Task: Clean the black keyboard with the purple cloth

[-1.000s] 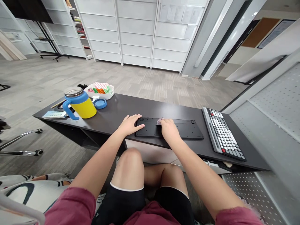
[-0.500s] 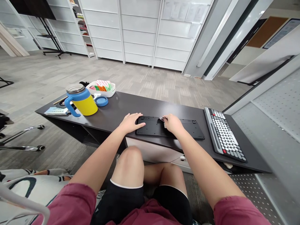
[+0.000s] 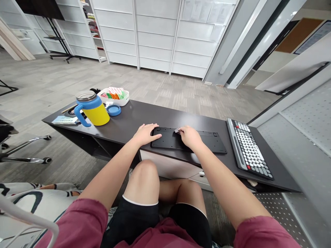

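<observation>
A black keyboard (image 3: 168,139) lies face down on the dark desk (image 3: 165,113), its underside with small screws and feet showing. My left hand (image 3: 145,133) rests on its left end, thumb and fingers spread apart. Over the middle of the keyboard, my right hand (image 3: 190,136) is closed on a small crumpled pale piece (image 3: 177,130), perhaps a label or wipe, which sticks out to the left of the fingertips. Part of the keyboard is hidden under the right hand and forearm.
A white-and-grey keyboard (image 3: 248,146) lies at the desk's right. At the left are a yellow mug with blue handle (image 3: 97,112), a blue lid (image 3: 113,110), a white basket of colourful packets (image 3: 124,100) and a flat pale packet (image 3: 64,120).
My right hand has shifted very slightly on the keyboard, and less of the pale piece shows below its fingers. The whole view has moved a little. My left hand keeps its place.
</observation>
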Demonstrator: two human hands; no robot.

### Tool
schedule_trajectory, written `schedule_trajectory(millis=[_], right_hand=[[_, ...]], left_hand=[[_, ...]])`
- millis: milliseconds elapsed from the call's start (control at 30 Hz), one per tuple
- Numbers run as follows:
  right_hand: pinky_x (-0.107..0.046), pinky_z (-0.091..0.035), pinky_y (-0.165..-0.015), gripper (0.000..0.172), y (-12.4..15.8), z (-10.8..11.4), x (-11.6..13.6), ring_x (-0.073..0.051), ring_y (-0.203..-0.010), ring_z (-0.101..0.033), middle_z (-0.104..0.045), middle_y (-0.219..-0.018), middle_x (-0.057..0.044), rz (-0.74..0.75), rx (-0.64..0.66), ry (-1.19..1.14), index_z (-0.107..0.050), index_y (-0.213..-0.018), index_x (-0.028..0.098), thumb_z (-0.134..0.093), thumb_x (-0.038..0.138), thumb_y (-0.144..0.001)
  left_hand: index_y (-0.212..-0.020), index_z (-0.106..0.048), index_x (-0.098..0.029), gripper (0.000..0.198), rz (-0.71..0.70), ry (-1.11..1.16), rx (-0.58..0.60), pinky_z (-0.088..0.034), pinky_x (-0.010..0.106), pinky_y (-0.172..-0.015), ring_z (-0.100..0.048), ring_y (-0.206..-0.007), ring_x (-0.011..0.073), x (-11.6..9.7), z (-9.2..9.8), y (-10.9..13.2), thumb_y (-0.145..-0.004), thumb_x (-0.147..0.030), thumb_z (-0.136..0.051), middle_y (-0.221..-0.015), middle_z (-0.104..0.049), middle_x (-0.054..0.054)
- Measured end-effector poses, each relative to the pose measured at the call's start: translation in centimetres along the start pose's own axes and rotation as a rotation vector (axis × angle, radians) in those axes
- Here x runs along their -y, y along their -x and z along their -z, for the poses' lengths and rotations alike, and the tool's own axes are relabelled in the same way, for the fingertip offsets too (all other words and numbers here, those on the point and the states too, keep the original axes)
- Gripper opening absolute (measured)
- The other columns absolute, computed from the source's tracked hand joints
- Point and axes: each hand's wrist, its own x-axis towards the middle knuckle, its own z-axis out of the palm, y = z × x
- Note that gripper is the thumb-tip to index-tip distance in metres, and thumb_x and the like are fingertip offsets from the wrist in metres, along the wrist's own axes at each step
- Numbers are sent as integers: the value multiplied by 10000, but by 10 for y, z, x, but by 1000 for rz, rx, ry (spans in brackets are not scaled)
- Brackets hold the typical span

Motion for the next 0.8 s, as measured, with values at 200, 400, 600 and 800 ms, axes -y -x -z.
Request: schedule_trajectory(millis=[200, 400, 600, 800], right_hand=[[-300, -514, -849, 397, 0, -3, -1, -213, -1012, -721, -722, -1281, -93, -24, -19, -9, -823, -1306, 281, -460, 260, -1146], [-306, -499, -815, 405, 1, 0, 4, -214, -975, -714, -712, -1270, -119, -63, -8, 30, -817, -1278, 225, -432, 246, -1153], [-298, -504, -824, 384, 1, 1, 6, -216, -996, -719, -728, -1264, -94, -23, 16, 37, -814, -1296, 270, -458, 263, -1151], [-299, -512, -859, 407, -1, 2, 5, -217, -1011, -722, -729, -1299, -96, 11, 25, 22, -814, -1319, 285, -441, 266, -1158]], left_hand=[[-1620, -564, -330, 769, -1, -3, -1, -211, 594, -1393, -455, -1636, 329, 1, 0, 0, -998, -781, -560, -1732, -542, 83], [-1620, -562, -302, 756, 2, 11, -5, -204, 594, -1393, -462, -1630, 330, 0, 0, 1, -1013, -753, -566, -1729, -545, 98], [-1615, -567, -317, 741, -1, 14, -2, -205, 598, -1391, -467, -1626, 331, -2, 1, 1, -1012, -748, -568, -1723, -553, 92], [-1616, -567, -342, 738, 5, 8, -6, -205, 576, -1395, -468, -1627, 318, -1, 1, 1, -1007, -758, -560, -1725, -553, 74]])
